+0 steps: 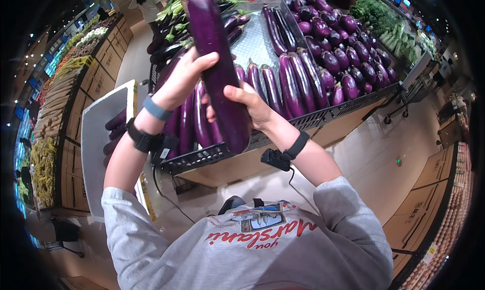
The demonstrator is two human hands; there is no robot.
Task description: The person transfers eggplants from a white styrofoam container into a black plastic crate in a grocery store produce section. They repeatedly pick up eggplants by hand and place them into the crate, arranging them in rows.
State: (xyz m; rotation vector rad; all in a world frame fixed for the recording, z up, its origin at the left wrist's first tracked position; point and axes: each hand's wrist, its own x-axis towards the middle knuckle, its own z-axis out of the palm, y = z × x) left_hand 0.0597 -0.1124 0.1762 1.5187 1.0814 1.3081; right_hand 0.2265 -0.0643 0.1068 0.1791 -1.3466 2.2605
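A long purple eggplant [221,68] is held up in both hands above the display. My left hand [185,75] grips it around its upper half, thumb across the front. Lower down, my right hand [250,104] grips the same eggplant, its fingers partly hidden behind it. Beneath lies a row of long eggplants [201,117] in a black plastic crate display [288,125]. More long eggplants [301,81] lie side by side to the right. Between them shows a silvery bubble-textured liner [252,41].
Round eggplants [337,43] are heaped behind a divider on the right. A white foam box [104,111] with dark eggplants [115,129] stands at the left. Across the aisle runs a vegetable stand [57,100]. A person [147,3] stands at the back left. Egg shelving [451,214] lines the right.
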